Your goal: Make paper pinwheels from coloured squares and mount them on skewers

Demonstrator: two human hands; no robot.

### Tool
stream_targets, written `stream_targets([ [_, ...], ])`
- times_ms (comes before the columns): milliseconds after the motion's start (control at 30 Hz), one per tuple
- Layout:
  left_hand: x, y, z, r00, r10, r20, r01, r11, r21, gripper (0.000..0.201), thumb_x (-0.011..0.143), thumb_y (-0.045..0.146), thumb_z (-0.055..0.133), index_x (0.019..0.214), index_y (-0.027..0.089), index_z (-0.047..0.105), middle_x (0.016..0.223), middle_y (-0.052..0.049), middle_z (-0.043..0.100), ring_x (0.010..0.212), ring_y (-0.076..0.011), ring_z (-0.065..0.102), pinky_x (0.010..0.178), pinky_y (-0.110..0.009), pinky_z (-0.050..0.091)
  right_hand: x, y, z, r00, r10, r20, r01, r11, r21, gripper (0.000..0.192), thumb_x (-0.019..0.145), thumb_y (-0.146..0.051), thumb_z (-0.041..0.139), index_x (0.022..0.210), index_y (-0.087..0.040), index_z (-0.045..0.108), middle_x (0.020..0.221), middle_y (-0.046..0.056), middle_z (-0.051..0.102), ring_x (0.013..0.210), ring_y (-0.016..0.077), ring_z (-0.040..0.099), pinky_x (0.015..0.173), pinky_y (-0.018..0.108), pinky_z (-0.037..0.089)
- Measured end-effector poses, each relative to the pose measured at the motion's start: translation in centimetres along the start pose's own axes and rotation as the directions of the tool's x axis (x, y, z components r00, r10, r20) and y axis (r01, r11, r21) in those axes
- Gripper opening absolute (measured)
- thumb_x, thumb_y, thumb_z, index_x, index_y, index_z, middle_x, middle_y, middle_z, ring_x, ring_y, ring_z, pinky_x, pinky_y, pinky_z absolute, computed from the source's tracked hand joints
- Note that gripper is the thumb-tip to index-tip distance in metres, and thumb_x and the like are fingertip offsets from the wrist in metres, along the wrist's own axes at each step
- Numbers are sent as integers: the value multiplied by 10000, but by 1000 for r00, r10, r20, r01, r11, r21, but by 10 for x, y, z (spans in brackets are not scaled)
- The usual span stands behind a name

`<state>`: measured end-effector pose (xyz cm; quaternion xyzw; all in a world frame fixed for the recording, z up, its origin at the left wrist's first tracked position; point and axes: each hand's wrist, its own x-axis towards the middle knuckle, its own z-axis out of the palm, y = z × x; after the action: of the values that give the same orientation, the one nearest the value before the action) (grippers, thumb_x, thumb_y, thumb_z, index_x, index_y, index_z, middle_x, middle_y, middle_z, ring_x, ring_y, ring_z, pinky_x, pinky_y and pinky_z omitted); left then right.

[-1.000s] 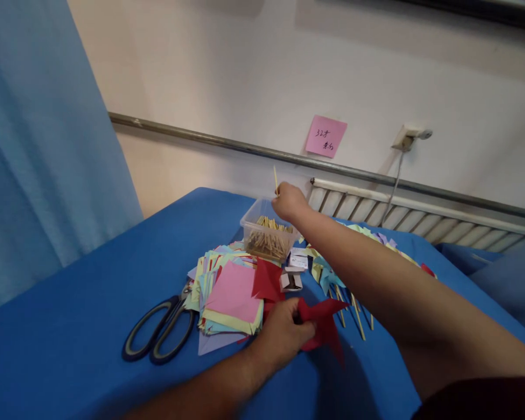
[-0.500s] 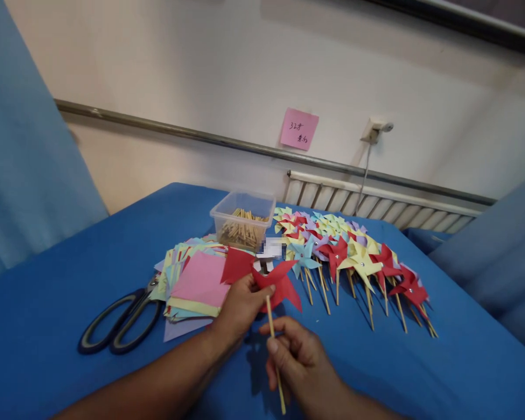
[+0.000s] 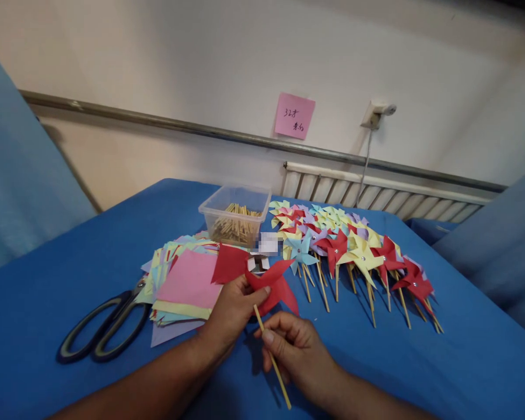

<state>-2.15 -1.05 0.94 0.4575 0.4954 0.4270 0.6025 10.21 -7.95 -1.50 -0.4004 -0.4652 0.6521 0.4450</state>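
My left hand [image 3: 231, 306] pinches a partly folded red paper pinwheel [image 3: 282, 296] between thumb and fingers, its blades curling up past the hand. A thin wooden stick [image 3: 281, 383] runs from beside my left thumb down toward me, tilted. Thumb and fingers of my right hand [image 3: 300, 353] are closed on the middle of the stick. Whether the stick's upper end is joined to the paper is hidden by the left hand. Just beyond the red paper stands a small open white box [image 3: 258, 264]; its contents are too small to make out.
Left of my hands lies a stack of coloured paper squares [image 3: 190, 280] beside dark-handled scissors [image 3: 107, 329]. A clear plastic box [image 3: 205, 213] with many short sticks stands behind. Several finished pinwheels [image 3: 363, 258] lie in rows at right on the blue table cover [image 3: 420, 373].
The camera view has shifted slightly. My right hand has closed more on the stick, which now slants more. My left hand still pinches the red paper.
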Motion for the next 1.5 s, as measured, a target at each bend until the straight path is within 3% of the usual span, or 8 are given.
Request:
stream_targets([
  [667, -9, 11, 5, 1000, 11, -29, -10, 1000, 26, 141, 619, 264, 724, 647, 175, 618, 529, 50, 589, 504, -107, 495, 489, -210, 381, 3, -8, 0, 993, 68, -91, -52, 984, 169, 430, 734, -555, 674, 758, -133, 595, 583, 2, 658, 330, 27, 424, 341, 148, 242],
  [900, -4, 7, 2, 1000, -4, -1, 4, 999, 45, 160, 622, 264, 725, 686, 168, 614, 582, 36, 626, 523, -110, 511, 514, -218, 407, 7, 0, -3, 996, 45, -79, -23, 964, 264, 413, 751, -534, 674, 778, -129, 596, 601, 5, 663, 323, 18, 389, 330, 148, 225],
  [1067, -3, 5, 1, 999, -19, 32, 17, 999, 43, 203, 631, 292, 724, 746, 149, 638, 701, -6, 685, 644, -151, 592, 608, -251, 458, 7, 2, -4, 996, 59, -70, -38, 962, 270, 398, 756, -518, 679, 770, -131, 589, 614, 12, 670, 332, 20, 405, 337, 151, 227],
  [1500, -4, 5, 2, 1000, -23, 9, 23, 999, 44, 217, 614, 311, 733, 714, 151, 625, 658, 2, 681, 614, -140, 574, 582, -239, 446, 7, 0, -3, 993, 67, -97, -39, 964, 264, 411, 733, -512, 705, 661, -135, 558, 493, -35, 574, 317, 14, 351, 329, 149, 209],
])
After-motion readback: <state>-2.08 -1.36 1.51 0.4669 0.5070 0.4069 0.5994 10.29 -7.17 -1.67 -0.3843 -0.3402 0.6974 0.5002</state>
